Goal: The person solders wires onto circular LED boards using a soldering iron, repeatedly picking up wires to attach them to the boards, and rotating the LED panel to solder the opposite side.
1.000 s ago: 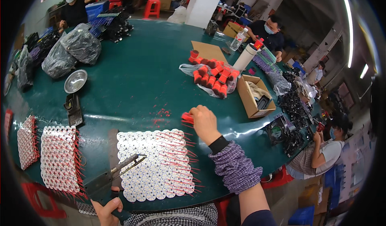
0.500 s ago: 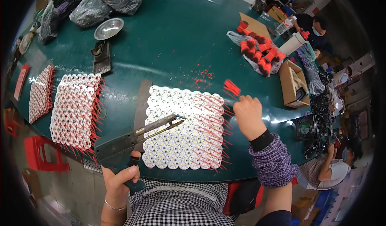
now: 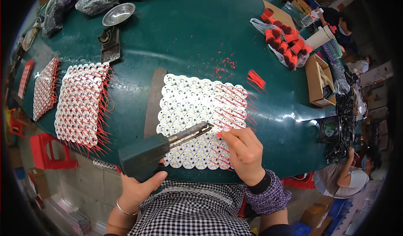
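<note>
on the green table's (image 3: 189, 38) white disc panel (image 3: 184, 99), the right hand (image 3: 247, 156) pinches red wire (image 3: 219, 134) (tip (image 3: 210, 128) close by); if the left hand (image 3: 140, 190), gripping the soldering gun (image 3: 145, 154), slips, fingers (image 3: 230, 137) could burn.

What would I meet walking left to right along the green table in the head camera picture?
Narrow red-and-white strip, slanted disc panel, larger wired disc panel, dark flat bar, middle disc panel, loose red wires, red bundles, open cardboard box.

Dark soldering gun (image 3: 145, 153) over white panel (image 3: 189, 106)
</note>
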Demonstrator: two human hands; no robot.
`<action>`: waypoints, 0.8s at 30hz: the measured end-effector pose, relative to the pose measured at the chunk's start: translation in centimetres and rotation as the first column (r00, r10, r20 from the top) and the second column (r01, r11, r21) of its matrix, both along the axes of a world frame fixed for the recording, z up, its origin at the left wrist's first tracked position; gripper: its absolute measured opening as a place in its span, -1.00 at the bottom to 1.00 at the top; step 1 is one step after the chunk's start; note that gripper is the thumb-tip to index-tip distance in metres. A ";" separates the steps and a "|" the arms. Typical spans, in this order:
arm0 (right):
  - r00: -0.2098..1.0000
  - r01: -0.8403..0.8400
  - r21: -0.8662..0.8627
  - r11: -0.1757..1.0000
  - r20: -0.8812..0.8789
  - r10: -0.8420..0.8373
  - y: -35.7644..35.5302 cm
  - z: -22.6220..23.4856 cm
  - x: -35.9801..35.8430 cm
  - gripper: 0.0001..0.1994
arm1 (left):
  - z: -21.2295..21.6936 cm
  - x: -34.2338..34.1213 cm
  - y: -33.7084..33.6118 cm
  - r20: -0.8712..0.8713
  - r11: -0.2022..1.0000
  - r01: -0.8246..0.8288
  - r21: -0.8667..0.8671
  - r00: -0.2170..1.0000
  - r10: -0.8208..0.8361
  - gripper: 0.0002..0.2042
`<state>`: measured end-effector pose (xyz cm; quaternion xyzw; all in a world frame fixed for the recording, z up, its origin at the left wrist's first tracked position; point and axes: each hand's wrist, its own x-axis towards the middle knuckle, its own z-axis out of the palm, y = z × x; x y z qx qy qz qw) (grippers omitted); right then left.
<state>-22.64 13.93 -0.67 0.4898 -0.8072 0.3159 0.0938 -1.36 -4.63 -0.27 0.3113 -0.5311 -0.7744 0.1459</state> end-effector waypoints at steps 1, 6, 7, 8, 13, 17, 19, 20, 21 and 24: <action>1.000 0.000 -0.001 1.000 0.004 0.000 0.1 -0.4 0.2 -0.73 | -0.2 0.0 0.3 0.041 0.984 0.048 -0.170 0.998 -0.042 -0.61; 1.000 0.023 0.024 0.999 -0.015 -0.023 0.3 -1.2 0.8 -0.73 | -1.0 -0.2 0.8 0.076 0.818 0.161 -0.553 0.987 -0.143 -0.75; 1.000 0.025 0.024 0.999 -0.014 -0.024 0.3 -1.2 0.8 -0.73 | -0.9 -0.5 0.7 0.078 0.817 0.163 -0.553 0.987 -0.144 -0.75; 1.000 0.024 0.028 0.999 -0.018 -0.023 0.4 -1.3 0.7 -0.73 | -0.7 -0.9 0.6 0.057 0.793 0.173 -0.584 0.983 -0.172 -0.75; 0.999 0.024 0.037 0.999 -0.028 -0.023 0.5 -1.4 0.7 -0.71 | 0.0 -1.6 1.0 0.086 0.771 0.220 -0.597 0.974 -0.211 -0.78; 0.999 0.036 0.054 0.998 -0.035 -0.035 0.5 -1.5 0.8 -0.71 | -0.1 -1.7 1.0 0.101 0.743 0.239 -0.626 0.969 -0.227 -0.81; 0.999 0.036 0.058 0.998 -0.034 -0.034 0.5 -1.5 0.8 -0.72 | 0.0 -1.7 1.0 0.110 0.711 0.250 -0.658 0.965 -0.237 -0.82; 0.999 0.034 0.064 0.997 -0.037 -0.031 0.5 -1.4 0.8 -0.72 | 0.1 -1.8 1.0 0.114 0.687 0.254 -0.681 0.963 -0.242 -0.83; 0.999 0.031 0.070 0.997 -0.037 -0.029 0.5 -1.5 0.8 -0.72 | 0.1 -1.8 1.0 0.121 0.664 0.259 -0.701 0.961 -0.247 -0.84; 0.999 0.033 0.075 0.997 -0.039 -0.030 0.4 -1.5 0.8 -0.72 | 0.0 -1.9 1.0 0.106 0.692 0.249 -0.678 0.964 -0.242 -0.86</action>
